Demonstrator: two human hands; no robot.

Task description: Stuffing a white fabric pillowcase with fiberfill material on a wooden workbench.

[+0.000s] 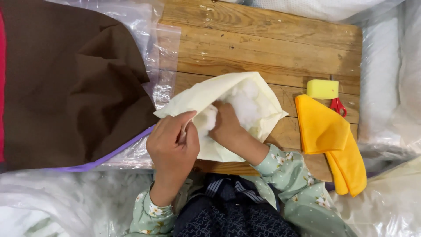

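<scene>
Cream fabric cover (pixel 245 94) on plank table (pixel 272 39), left hand (pixel 173 142) pinching its edge, right hand (pixel 226 123) buried in fluffy white stuffing (pixel 243 105), grip hidden

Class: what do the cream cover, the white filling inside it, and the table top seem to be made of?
Cream cover: soft woven cloth, matte; it folds and creases.
White filling: fluffy fibre, probably polyester or cotton; wispy clumps.
Table top: wooden planks, slightly glossy; grain and seams show.

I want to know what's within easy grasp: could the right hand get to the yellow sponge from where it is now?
Probably yes, once withdrawn: the right hand is inside the cream cover amid stuffing, and only bare wooden table lies between it and the yellow sponge.
</scene>
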